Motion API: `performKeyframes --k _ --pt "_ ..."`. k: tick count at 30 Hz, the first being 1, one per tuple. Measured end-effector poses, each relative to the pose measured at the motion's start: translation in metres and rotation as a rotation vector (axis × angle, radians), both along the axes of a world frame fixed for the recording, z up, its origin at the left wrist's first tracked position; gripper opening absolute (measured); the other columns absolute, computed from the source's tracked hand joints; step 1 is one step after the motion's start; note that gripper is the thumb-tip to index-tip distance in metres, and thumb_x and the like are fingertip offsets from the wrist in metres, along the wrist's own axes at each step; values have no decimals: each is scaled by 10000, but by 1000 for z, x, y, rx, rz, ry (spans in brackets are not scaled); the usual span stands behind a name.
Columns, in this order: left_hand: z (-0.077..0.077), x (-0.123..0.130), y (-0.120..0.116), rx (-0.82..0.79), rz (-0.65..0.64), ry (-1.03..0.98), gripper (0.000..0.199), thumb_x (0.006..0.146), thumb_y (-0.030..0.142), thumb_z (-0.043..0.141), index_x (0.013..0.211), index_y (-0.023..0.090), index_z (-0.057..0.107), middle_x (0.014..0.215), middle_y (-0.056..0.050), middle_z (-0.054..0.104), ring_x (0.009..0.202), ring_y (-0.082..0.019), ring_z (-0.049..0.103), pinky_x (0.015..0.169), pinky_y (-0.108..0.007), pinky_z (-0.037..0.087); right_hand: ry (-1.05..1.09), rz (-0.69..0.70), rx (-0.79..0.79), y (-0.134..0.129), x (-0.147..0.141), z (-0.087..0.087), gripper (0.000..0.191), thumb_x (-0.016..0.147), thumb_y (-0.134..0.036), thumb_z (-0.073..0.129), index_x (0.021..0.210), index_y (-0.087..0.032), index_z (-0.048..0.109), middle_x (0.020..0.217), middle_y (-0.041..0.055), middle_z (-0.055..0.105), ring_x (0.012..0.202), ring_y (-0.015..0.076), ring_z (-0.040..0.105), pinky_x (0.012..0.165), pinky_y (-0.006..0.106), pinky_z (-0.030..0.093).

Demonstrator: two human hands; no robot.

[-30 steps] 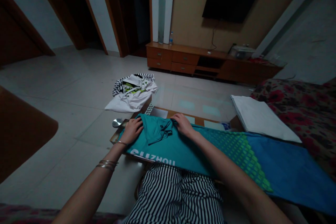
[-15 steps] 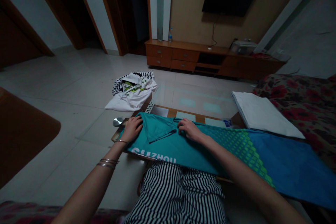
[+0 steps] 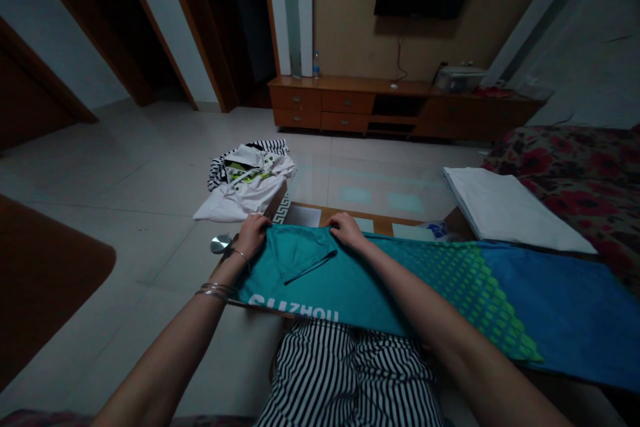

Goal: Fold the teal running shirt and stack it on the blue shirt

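Observation:
A teal and blue shirt (image 3: 380,287) with white lettering and a green dotted pattern lies lengthwise over a low table, its sleeve folded onto the body. My left hand (image 3: 253,233) pinches the shirt's far left corner, fingers closed on the cloth. Further right along the same far edge, my right hand (image 3: 345,229) is closed on the fabric where the sleeve meets the body. Between both hands the far edge runs nearly straight.
Beyond my left hand is a pile of white and striped clothes (image 3: 250,177). A folded white cloth (image 3: 515,210) lies at the right, near a floral sofa (image 3: 580,173). A round metallic object (image 3: 220,244) is beside my left wrist. A wooden cabinet (image 3: 345,103) stands by the wall.
Both hands have moved slightly toward the shirt's far edge, and my right hand has closed on the cloth there. The far edge now looks straighter. The camera view has shifted a little.

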State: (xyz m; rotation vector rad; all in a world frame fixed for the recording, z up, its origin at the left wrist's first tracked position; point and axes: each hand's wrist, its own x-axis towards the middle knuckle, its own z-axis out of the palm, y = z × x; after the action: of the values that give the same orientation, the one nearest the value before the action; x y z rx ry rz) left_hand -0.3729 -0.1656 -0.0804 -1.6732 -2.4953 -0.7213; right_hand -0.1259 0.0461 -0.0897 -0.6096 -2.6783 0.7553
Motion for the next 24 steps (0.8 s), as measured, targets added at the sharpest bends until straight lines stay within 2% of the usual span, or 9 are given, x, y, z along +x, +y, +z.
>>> performKeyframes --k 3,5,9,12,16,17,19,21,24 --pt "-5 -10 3 35 17 -55 243 659 72 460 801 164 636 882 -97 630 931 -246 547 882 -391 452 75 -73 -40 4 -1 -8 130 811 -108 616 890 -165 702 946 52 685 933 190 554 850 305 410" --pt "-6 -14 3 42 17 -76 250 641 68 455 794 161 630 877 -93 629 934 -241 549 890 -384 453 110 -63 -39 5 3 -9 131 826 -108 609 890 -170 705 943 51 684 939 190 553 858 311 409" --pt "4 -7 -3 6 34 -26 306 659 52 464 872 177 645 989 -94 637 1000 -252 543 921 -411 451 135 -44 26 1 17 -1 242 829 -45 558 962 -178 710 1008 72 668 1011 206 532 897 337 403" --pt "20 20 -19 3 47 104 375 714 43 487 1021 191 642 1186 -112 592 1122 -285 495 944 -450 429 174 44 114 -14 35 13 375 823 1 506 1101 -189 672 1110 93 629 1086 220 493 920 359 397" --pt "35 77 -49 -115 -252 65 215 884 163 482 1045 194 622 1155 -101 597 1076 -247 517 916 -401 435 151 301 159 -40 56 24 316 861 -85 564 1145 -207 634 1194 93 588 1124 223 474 942 387 392" --pt "36 90 -54 -154 -300 43 193 911 220 489 1052 197 620 1127 -97 603 1053 -240 523 898 -387 438 138 312 159 -45 58 24 291 865 -125 594 1141 -210 630 1197 94 584 1129 228 472 940 395 393" --pt "35 112 -61 -218 -310 32 193 925 288 506 1056 201 620 1088 -96 605 1013 -238 527 853 -370 442 113 270 152 -52 58 20 252 865 -168 626 1114 -203 633 1167 98 589 1109 231 479 921 396 403" --pt "33 124 -63 -257 -263 45 169 920 258 504 1021 194 623 1046 -98 601 971 -235 528 817 -361 441 105 203 138 -56 54 15 182 875 -146 605 1047 -184 648 1108 95 600 1058 217 499 890 366 418" --pt "33 128 -60 -303 -220 71 165 899 154 469 959 186 619 1000 -96 592 937 -226 527 801 -352 439 122 156 124 -58 50 10 132 905 -131 553 972 -169 660 1052 85 608 993 192 521 859 319 426"
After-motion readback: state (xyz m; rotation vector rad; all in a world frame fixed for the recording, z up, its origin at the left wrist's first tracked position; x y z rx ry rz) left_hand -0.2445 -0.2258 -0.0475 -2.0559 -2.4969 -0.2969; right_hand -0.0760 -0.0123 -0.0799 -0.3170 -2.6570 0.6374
